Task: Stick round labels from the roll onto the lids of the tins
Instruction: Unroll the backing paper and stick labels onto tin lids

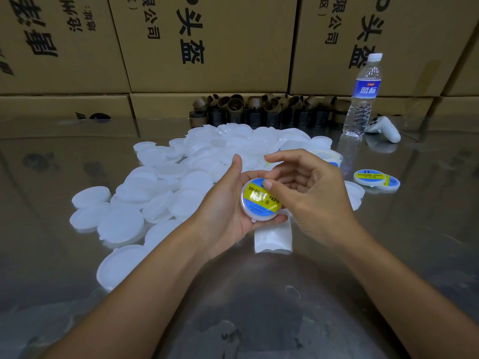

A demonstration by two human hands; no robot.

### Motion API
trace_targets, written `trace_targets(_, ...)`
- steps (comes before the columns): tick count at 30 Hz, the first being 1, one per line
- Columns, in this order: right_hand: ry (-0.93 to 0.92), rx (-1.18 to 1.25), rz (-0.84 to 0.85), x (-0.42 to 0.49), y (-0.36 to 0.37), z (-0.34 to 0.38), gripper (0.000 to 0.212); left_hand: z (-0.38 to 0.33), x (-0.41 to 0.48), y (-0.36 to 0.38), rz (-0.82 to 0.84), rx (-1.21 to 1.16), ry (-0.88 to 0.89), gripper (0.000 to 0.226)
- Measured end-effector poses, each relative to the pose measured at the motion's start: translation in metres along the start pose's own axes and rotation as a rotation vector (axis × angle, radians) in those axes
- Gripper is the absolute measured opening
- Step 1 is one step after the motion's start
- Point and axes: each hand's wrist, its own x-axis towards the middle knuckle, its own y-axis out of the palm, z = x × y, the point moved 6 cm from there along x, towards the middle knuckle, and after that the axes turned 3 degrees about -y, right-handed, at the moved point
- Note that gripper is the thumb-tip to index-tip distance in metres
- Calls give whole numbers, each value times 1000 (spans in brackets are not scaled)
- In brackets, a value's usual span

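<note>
A heap of bare white lids (145, 193) covers the worktop's (64, 294) left half. Near the middle, the left hand (223, 206) grips a lid (256, 215) above the worktop. The right hand (313, 195), fingers loose, presses its thumb on the lid's label (259, 200). Two labelled lids (369, 176) lie toward the right edge.

See only a sliver of label roll (334, 158) behind right hand (311, 195); cannot read label (256, 203) small print, probably glare.

- Three labelled lids (260, 200) are counted: one held, two lying together on the desk (259, 307).
- One water bottle (363, 99) is seen.
- One white controller (386, 130) is seen.
- Plain lids (121, 224) are heaped, too many to be counted.
</note>
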Motion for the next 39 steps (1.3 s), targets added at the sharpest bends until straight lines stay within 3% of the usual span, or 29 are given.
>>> trace_targets(23,-163,-258,-15,-4,5,12,43,0,-2,8,162,-143,6,72)
trace_targets(30,-122,-297,-55,-4,-1,10,42,0,-2,9,165,-144,9,81)
trace_targets(39,-126,-270,-39,-4,2,12,41,-1,0,2,47,-97,38,66)
